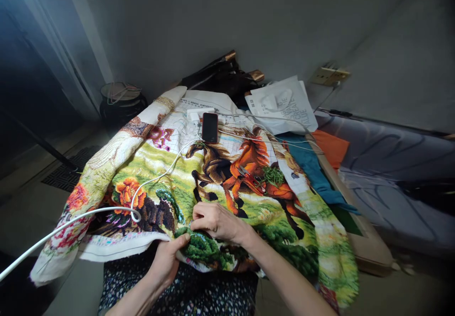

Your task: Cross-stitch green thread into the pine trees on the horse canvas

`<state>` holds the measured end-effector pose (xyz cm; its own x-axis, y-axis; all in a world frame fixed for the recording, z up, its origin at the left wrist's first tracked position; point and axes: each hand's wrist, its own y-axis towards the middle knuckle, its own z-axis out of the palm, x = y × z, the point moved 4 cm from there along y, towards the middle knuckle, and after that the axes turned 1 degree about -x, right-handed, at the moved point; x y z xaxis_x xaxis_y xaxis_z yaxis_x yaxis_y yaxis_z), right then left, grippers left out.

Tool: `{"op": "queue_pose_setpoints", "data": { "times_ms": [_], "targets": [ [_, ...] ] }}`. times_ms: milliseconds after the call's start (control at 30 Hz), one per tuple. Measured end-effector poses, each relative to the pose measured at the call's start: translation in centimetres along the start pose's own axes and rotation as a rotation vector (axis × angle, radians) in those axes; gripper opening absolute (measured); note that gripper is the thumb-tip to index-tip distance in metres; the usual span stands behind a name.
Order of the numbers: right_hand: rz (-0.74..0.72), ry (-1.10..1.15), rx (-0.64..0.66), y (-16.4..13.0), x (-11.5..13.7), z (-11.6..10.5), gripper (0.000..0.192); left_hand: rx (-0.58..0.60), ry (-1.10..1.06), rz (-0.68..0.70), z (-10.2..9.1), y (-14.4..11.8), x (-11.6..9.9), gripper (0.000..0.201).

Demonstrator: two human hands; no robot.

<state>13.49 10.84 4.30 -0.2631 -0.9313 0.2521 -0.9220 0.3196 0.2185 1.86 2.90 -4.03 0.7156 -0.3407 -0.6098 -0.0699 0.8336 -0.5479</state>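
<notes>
Green stitched foliage at the near edge of the horse cross-stitch canvas (213,178) sits at six o'clock, gripped from below by the left hand (167,259), while the right hand (216,221) has its fingers (197,223) pinched on top, seemingly around a needle too small to confirm. Keeping the cloth taut there should give even stitches. A phone (209,127) lies at twelve o'clock, a white cable (106,209) trailing toward nine.

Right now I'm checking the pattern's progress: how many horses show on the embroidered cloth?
2. A brown horse is left of centre below the phone; an orange horse is right of it, with scissors and green thread on it. Folds may hide more.
</notes>
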Motion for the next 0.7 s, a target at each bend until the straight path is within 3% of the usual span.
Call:
{"op": "queue_pose_setpoints", "data": {
  "times_ms": [267, 367, 433, 500, 567, 633, 700],
  "targets": [
    [0.094, -0.117, -0.018, -0.8, 3.8, 0.1, 0.014, 0.001, -0.002, -0.022, 0.0, 0.0, 0.0, 0.021],
    [0.121, -0.265, -0.113, -0.5, 5.2, 0.6, 0.022, 0.009, -0.037, -0.03, -0.3, 0.0, 0.1, 0.016],
    [0.083, -0.236, -0.214, -0.5, 6.0, 0.3, 0.03, 0.021, -0.039, -0.048, -0.4, 0.0, 0.2, 0.017],
    [0.052, -0.011, -0.319, -1.2, 6.8, -0.7, 0.032, 0.032, -0.024, -0.078, -0.4, -0.2, 0.3, 0.018],
    [0.082, 0.368, -0.382, -2.7, 7.7, -2.0, 0.032, 0.04, -0.015, -0.105, -0.4, -0.3, 0.3, 0.019],
    [0.185, 0.729, -0.353, -4.9, 8.7, -2.6, 0.038, 0.03, -0.022, -0.116, -0.3, -0.4, 0.3, 0.025],
    [0.323, 0.904, -0.265, -7.4, 10.0, -2.5, 0.043, 0.009, -0.025, -0.129, -0.2, -0.4, 0.3, 0.029]
  ]
}}
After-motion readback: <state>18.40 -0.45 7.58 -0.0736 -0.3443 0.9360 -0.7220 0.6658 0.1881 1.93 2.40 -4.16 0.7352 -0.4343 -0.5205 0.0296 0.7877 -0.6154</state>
